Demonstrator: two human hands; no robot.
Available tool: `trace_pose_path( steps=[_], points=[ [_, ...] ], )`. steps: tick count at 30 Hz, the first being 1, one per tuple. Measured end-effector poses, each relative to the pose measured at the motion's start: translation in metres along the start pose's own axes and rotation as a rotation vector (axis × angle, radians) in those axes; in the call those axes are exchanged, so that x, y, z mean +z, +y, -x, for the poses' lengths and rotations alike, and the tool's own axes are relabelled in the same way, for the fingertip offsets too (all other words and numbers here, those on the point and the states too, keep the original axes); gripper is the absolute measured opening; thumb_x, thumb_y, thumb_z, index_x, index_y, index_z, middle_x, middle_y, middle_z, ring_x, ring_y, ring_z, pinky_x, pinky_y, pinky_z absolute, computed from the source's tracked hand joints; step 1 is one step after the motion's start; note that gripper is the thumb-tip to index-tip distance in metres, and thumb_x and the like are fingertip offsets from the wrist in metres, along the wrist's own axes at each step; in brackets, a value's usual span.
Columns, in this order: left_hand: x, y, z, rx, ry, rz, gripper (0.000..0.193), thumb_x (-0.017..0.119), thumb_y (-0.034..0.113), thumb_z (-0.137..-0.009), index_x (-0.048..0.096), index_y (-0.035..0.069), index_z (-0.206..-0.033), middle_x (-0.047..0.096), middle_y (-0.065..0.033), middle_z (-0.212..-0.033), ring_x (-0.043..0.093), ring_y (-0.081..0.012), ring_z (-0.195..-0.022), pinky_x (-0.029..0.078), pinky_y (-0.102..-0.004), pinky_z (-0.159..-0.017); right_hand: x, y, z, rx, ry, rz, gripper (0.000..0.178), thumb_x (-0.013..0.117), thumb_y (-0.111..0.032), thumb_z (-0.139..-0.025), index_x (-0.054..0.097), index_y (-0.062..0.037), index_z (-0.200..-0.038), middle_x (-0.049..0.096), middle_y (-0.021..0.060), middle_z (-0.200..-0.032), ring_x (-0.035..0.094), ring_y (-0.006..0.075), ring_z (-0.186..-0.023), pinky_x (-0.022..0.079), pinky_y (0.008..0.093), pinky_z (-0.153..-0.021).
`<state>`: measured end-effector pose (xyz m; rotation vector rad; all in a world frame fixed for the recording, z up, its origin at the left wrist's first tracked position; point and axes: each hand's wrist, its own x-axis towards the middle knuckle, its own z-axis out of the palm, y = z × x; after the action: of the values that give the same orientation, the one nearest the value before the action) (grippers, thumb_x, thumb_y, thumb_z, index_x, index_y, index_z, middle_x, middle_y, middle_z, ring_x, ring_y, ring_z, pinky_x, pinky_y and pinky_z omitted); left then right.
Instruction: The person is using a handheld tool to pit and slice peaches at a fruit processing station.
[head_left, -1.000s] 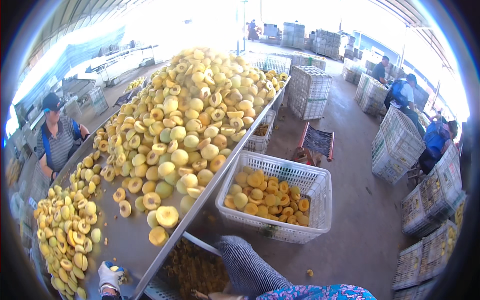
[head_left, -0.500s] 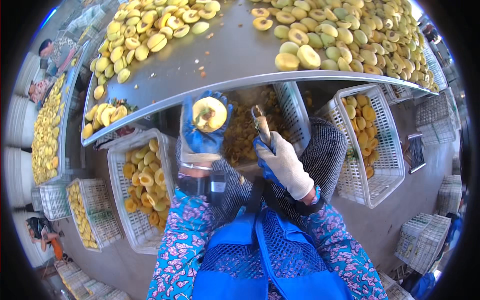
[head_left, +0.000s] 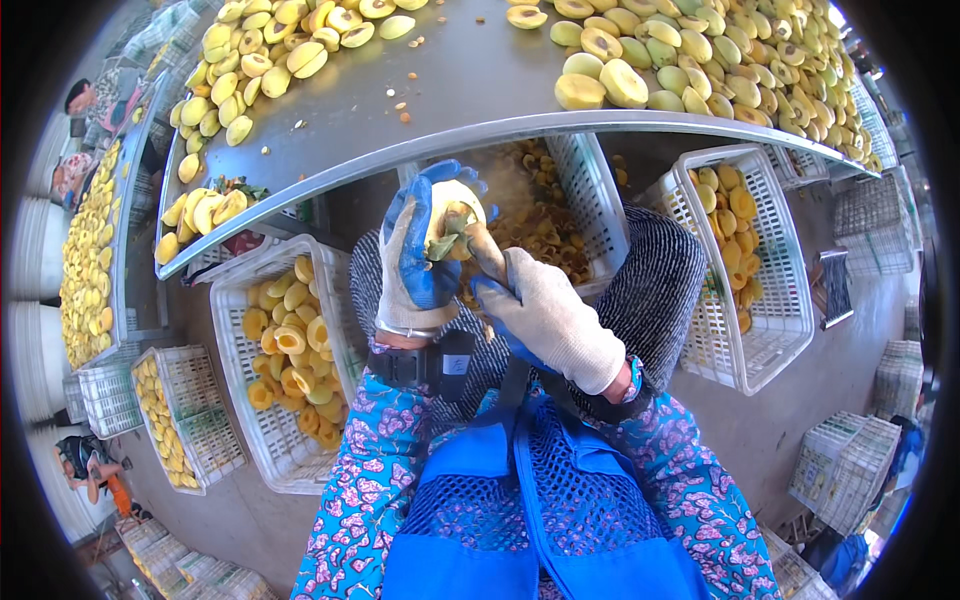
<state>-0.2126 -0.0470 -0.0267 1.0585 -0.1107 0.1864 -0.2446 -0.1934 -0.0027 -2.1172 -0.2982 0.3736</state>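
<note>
Metal table [head_left: 370,125] runs across, just beyond both hands, bare in the middle with bits of debris. Left heap of halved fruit [head_left: 260,60] up and left of the hands; right heap of halved fruit [head_left: 720,75] up and right.

Hands close together in front of the body, below the table edge; can't tell if the gloves touch. Left hand [head_left: 415,250], blue-and-white glove, fingers curled round a yellow fruit half [head_left: 470,199], cut side facing the right hand. Right hand [head_left: 560,320], same glove type, fist closed on the handle of a slim tool [head_left: 487,252]. Tool's end is up at the fruit's cut face; how deep, can't tell.

Under and behind the hands: white crate wall [head_left: 590,205], loose fruit pieces beside it. Left of the left hand: white crate [head_left: 237,385] with yellow halves [head_left: 295,345]. Right of the right hand, past the knee [head_left: 655,265]: another white crate [head_left: 780,290], also holding halves. Far left: second table of fruit [head_left: 92,255], co-worker [head_left: 100,98] near its far end.
</note>
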Motion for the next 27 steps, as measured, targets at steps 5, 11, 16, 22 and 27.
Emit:
trace_pose_path(
  steps=[5,11,16,22,27],
  points=[
    [0.001,-0.005,-0.008,-0.043,0.128,0.090,0.048,0.044,0.038,-0.097,0.052,-0.005,-0.116,0.062,-0.0146,-0.105,0.062,-0.0221,-0.094,0.052,-0.0325,-0.083,-0.006,-0.002,-0.006,0.252,-0.018,-0.400,0.024,0.061,-0.020,-0.087,0.052,0.0004,-0.098,0.060,0.0167,-0.074,0.060,0.0253,-0.062,0.048,0.0354,-0.060],
    [0.020,-0.033,-0.012,-0.427,0.105,0.502,0.043,0.040,0.041,-0.097,0.055,0.003,-0.109,0.061,-0.0085,-0.100,0.058,-0.0208,-0.091,0.048,-0.0349,-0.084,-0.035,-0.018,-0.007,-0.023,0.251,0.150,0.028,0.063,-0.020,-0.080,0.056,-0.0031,-0.101,0.064,0.0195,-0.078,0.065,0.0357,-0.073,0.053,0.0404,-0.063],
    [-0.033,-0.069,0.006,-0.369,0.020,0.116,0.032,0.044,0.041,-0.093,0.052,0.011,-0.088,0.054,-0.0013,-0.081,0.054,-0.0166,-0.074,0.046,-0.0337,-0.071,0.027,0.041,-0.039,-0.052,0.058,-0.065,0.013,0.057,-0.015,-0.079,0.060,-0.0091,-0.090,0.063,0.0162,-0.074,0.064,0.0287,-0.066,0.052,0.0396,-0.057],
    [-0.001,-0.069,0.023,-0.586,0.173,0.299,0.039,0.049,0.052,-0.090,0.054,0.013,-0.089,0.056,-0.0025,-0.080,0.055,-0.0169,-0.077,0.047,-0.0346,-0.072,-0.011,0.017,-0.010,-0.073,-0.013,0.231,0.019,0.050,-0.013,-0.087,0.058,-0.0010,-0.100,0.065,0.0206,-0.089,0.065,0.0352,-0.084,0.051,0.0415,-0.074],
    [-0.038,-0.101,0.001,-0.677,0.218,0.343,0.039,0.049,0.051,-0.090,0.054,0.012,-0.092,0.058,-0.0044,-0.082,0.057,-0.0196,-0.080,0.048,-0.0359,-0.077,-0.008,0.017,-0.017,0.037,-0.036,0.187,0.029,0.043,-0.020,-0.093,0.052,0.0009,-0.111,0.064,0.0194,-0.094,0.064,0.0348,-0.092,0.049,0.0389,-0.081]
  ],
)
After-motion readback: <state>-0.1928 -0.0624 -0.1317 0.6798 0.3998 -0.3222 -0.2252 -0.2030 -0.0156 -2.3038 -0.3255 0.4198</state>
